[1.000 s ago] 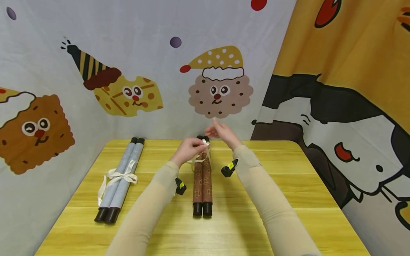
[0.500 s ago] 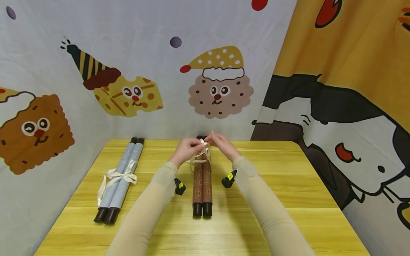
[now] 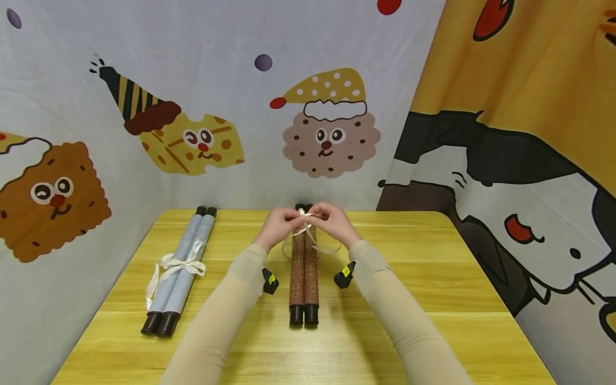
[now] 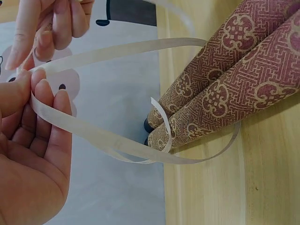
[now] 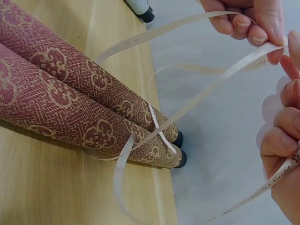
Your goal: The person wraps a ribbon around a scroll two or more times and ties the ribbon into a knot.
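Observation:
A brown-red scroll [image 3: 304, 278] with gold patterning, rolled from both ends into two parallel rolls with dark end caps, lies lengthwise mid-table. A cream ribbon [image 4: 93, 129] loops round its far part and rises in loose loops above it. My left hand [image 3: 279, 227] pinches the ribbon between thumb and forefinger over the scroll's far end. Meeting it there, my right hand [image 3: 335, 222] pinches the ribbon beside the left fingertips. A lettered length of ribbon also runs across the right palm in the right wrist view. The exact crossing at the fingertips is hidden.
To the left lies a pale blue scroll [image 3: 185, 267] of the same form, tied with a cream bow [image 3: 183, 263]. The wooden table [image 3: 409, 321] ends at a cartoon-printed cloth [image 3: 216, 80] behind. Each wrist bears a small black camera.
My right hand has come down from above the far end to the left hand, its fingers bending onto the ribbon. A ribbon tail now curves out to the right. The left hand stays nearly still.

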Tool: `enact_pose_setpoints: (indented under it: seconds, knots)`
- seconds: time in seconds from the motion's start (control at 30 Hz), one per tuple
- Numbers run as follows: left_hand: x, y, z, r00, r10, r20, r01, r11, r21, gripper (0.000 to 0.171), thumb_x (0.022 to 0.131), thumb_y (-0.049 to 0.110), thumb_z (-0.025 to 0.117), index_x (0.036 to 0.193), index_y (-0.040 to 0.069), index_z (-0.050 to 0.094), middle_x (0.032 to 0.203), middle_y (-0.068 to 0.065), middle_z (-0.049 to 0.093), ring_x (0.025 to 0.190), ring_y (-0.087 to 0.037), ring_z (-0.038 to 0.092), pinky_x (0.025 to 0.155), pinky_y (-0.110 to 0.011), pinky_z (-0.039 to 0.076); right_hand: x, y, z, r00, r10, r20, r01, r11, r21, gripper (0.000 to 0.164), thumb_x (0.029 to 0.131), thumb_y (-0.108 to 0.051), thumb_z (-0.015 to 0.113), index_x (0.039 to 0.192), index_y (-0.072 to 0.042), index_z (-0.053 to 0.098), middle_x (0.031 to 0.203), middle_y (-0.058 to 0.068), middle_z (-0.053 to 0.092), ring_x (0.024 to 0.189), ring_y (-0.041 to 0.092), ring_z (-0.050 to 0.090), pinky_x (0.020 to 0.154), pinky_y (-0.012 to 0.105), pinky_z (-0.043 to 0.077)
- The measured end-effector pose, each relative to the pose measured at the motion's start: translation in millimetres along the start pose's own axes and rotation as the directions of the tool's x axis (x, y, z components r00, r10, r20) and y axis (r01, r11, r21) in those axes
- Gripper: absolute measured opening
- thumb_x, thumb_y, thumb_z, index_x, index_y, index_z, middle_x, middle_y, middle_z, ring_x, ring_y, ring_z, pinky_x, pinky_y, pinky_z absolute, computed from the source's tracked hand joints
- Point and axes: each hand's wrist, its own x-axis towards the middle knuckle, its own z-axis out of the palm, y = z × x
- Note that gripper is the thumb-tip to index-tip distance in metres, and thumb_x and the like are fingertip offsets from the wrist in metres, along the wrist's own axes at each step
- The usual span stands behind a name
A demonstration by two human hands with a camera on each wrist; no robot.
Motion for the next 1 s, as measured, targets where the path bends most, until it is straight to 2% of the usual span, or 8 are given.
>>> enact_pose_setpoints:
  seconds: [0.17,0.4,0.57,0.8,0.9,1.0]
  knots:
    - [0.6,0.1,1.7,1.0,-0.006,-0.012,0.007,1.0,0.026,0.027,0.096,0.019,0.068,0.085,-0.006,0.073,0.074,-0.013,0.066,0.063,-0.015,0.051,0.063,-0.029,0.044,2.5,-1.4,2.4,1.0,-0.024,-0.013,0.024,1.0,0.012,0.018,0.088,-0.025,0.077,0.097,-0.011,0.071,0.098,0.002,0.069,0.09,0.018,0.066,0.08,0.034,0.055]
    - [-1.0,2.7,3.4,1.0,-0.02,-0.004,0.02,0.999,0.041,0.022,0.097,0.016,0.067,0.088,-0.002,0.074,0.076,-0.013,0.067,0.064,-0.019,0.054,0.062,-0.03,0.045,2.1,-4.1,3.4,0.999,-0.049,-0.022,0.048,0.997,-0.054,0.012,0.09,-0.022,0.075,0.092,-0.011,0.072,0.095,0.001,0.068,0.084,0.019,0.06,0.073,0.033,0.051]
    - [-1.4,3.6,3.9,1.0,-0.014,-0.003,0.014,0.998,0.061,0.014,0.095,0.009,0.066,0.088,0.002,0.075,0.076,-0.005,0.065,0.066,-0.016,0.053,0.062,-0.029,0.044,2.4,-4.7,3.9,0.999,-0.047,-0.013,0.046,0.997,-0.065,0.01,0.094,-0.02,0.07,0.092,-0.01,0.071,0.093,0.002,0.068,0.083,0.018,0.06,0.075,0.033,0.051]
    - [-5.0,4.2,3.8,1.0,-0.029,-0.002,0.029,0.999,0.041,0.013,0.095,0.012,0.068,0.1,0.004,0.076,0.093,-0.006,0.071,0.08,-0.018,0.062,0.072,-0.033,0.052,2.0,-5.0,4.5,0.999,-0.038,-0.035,0.033,0.992,-0.12,0.011,0.098,-0.018,0.065,0.095,-0.007,0.068,0.091,0.004,0.065,0.078,0.018,0.055,0.07,0.032,0.047]
    - [-8.7,0.0,3.2,0.998,-0.039,-0.044,0.041,0.998,0.047,0.015,0.094,0.015,0.069,0.106,0.006,0.075,0.098,-0.006,0.071,0.086,-0.02,0.064,0.077,-0.037,0.053,2.3,-3.7,3.2,0.997,-0.022,-0.073,0.013,0.994,-0.11,0.012,0.098,-0.018,0.064,0.098,-0.006,0.068,0.092,0.005,0.065,0.08,0.018,0.056,0.071,0.032,0.047]
    - [-14.0,-4.2,4.4,0.988,-0.05,-0.149,0.057,0.998,0.041,0.019,0.092,0.014,0.071,0.109,0.005,0.074,0.097,-0.007,0.071,0.089,-0.022,0.065,0.079,-0.039,0.053,2.7,-2.2,1.8,0.995,-0.014,-0.099,0.003,0.995,-0.104,0.014,0.098,-0.018,0.065,0.098,-0.005,0.068,0.091,0.006,0.064,0.079,0.018,0.056,0.07,0.031,0.046]
